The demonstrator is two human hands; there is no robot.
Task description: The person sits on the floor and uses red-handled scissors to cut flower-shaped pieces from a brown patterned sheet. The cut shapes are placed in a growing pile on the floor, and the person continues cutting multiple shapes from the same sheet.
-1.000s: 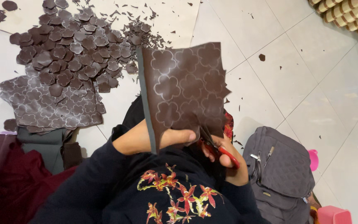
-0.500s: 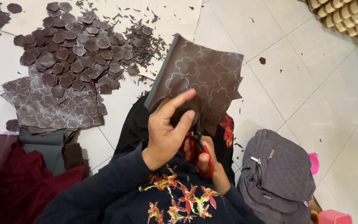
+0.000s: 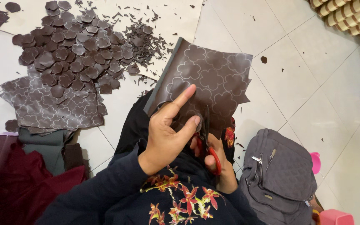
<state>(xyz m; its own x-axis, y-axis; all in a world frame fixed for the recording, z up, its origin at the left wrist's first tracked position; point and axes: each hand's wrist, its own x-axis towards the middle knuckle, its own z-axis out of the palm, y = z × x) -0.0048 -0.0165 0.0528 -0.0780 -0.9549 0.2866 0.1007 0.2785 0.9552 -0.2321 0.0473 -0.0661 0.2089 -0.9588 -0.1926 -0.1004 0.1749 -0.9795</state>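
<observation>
My left hand [image 3: 169, 131] grips the near edge of a dark brown sheet [image 3: 213, 79] printed with pale flower outlines, index finger stretched across it. The sheet lies tilted over my lap. My right hand [image 3: 217, 164], mostly hidden under the left, holds red-handled scissors [image 3: 210, 155] whose dark blades [image 3: 205, 125] meet the sheet's near edge.
A heap of cut brown flower shapes [image 3: 76, 50] lies on the floor at upper left, on more printed sheets [image 3: 51, 110], with small scraps [image 3: 146, 37] scattered on pale paper. Maroon cloth [image 3: 17, 183] at lower left. A grey quilted bag [image 3: 278, 175] at my right. Stacked rolls [image 3: 351, 16] top right.
The sheet has swung from upright to lying flatter and turned to the right. My left hand shifted from its bottom edge up onto its face, fingers spread.
</observation>
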